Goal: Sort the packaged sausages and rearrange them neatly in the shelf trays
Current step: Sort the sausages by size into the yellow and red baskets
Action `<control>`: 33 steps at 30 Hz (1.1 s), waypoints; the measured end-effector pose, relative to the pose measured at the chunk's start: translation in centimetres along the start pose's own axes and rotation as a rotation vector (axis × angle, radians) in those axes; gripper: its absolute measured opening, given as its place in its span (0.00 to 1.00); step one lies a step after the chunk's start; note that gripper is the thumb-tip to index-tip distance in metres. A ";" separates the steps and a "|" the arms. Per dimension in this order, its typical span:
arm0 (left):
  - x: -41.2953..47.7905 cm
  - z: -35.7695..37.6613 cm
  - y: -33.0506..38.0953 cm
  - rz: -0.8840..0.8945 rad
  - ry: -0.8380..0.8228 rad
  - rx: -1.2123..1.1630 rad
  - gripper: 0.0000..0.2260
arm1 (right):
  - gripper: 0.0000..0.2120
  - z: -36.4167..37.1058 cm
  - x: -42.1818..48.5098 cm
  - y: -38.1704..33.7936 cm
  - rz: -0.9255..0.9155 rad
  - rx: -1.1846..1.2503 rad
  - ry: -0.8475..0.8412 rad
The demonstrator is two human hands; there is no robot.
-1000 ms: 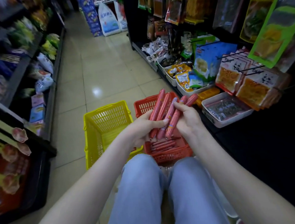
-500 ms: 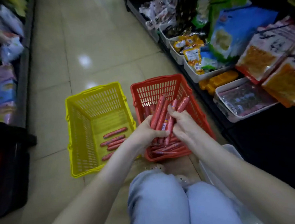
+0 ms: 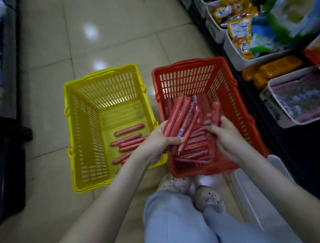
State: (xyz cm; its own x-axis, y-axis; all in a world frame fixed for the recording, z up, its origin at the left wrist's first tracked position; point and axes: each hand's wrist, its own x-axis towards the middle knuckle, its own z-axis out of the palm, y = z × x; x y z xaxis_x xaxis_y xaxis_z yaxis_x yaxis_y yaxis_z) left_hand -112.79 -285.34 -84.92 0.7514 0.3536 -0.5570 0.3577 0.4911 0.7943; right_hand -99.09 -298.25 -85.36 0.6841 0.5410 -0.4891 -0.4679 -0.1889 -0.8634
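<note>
My left hand (image 3: 157, 142) grips a bundle (image 3: 180, 117) of red sausages, thumb across the lower ends, the sticks fanning up and to the right over the red basket (image 3: 185, 66). My right hand (image 3: 223, 135) is just beside it, fingers curled round a single sausage (image 3: 216, 110) that stands nearly upright, close to the bundle but apart from it. Both hands hover above the near half of the red basket, whose bottom holds a loose pile of more sausages (image 3: 194, 153) lying mostly crosswise.

The yellow basket (image 3: 101, 73) sits touching the red one on its left, both on the tiled floor (image 3: 54, 53). A few sausages (image 3: 128, 140) lie in its near right corner, roughly parallel, partly hidden by my left wrist.

To my right, the low shelf carries white trays (image 3: 268, 101) with dark packets, yellow packs and other blurred snacks. Another white tray (image 3: 252, 190) stands on the floor by my right leg. My knees, in light jeans (image 3: 173, 225), and my shoes (image 3: 207, 198) are just behind the red basket.
</note>
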 end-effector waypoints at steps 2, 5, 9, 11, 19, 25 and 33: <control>1.1 0.8 -0.2 -0.017 -0.021 0.023 0.26 | 0.16 -2.0 -0.2 -0.5 -0.033 -0.066 0.001; 2.6 2.3 -0.4 -0.005 -0.064 0.103 0.24 | 0.16 -4.3 -0.2 -1.1 -0.082 -0.108 0.022; 4.8 4.8 -0.3 0.047 -0.107 0.300 0.23 | 0.16 -6.6 -0.2 -1.0 -0.153 -0.202 0.043; 6.4 5.7 -1.1 0.068 -0.136 0.442 0.23 | 0.15 -8.2 0.1 -0.7 -0.165 -0.245 0.048; 10.1 7.1 -5.1 0.272 -0.227 1.214 0.28 | 0.10 -12.3 1.2 1.4 -0.075 -0.414 -0.010; 9.7 7.0 -6.8 0.232 -0.163 1.308 0.47 | 0.21 -12.5 1.6 2.0 -0.063 -0.587 -0.110; 5.1 5.3 -5.3 1.129 0.237 1.693 0.17 | 0.24 -6.7 1.0 2.2 -0.352 -1.022 -0.293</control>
State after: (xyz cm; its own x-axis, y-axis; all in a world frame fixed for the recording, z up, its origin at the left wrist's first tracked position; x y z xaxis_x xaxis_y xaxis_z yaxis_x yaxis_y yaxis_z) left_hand -107.90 -290.29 -90.69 0.9403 0.0512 0.3365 0.0379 -0.9982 0.0459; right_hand -95.67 -303.63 -88.60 0.4665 0.8436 -0.2660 0.4970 -0.4987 -0.7101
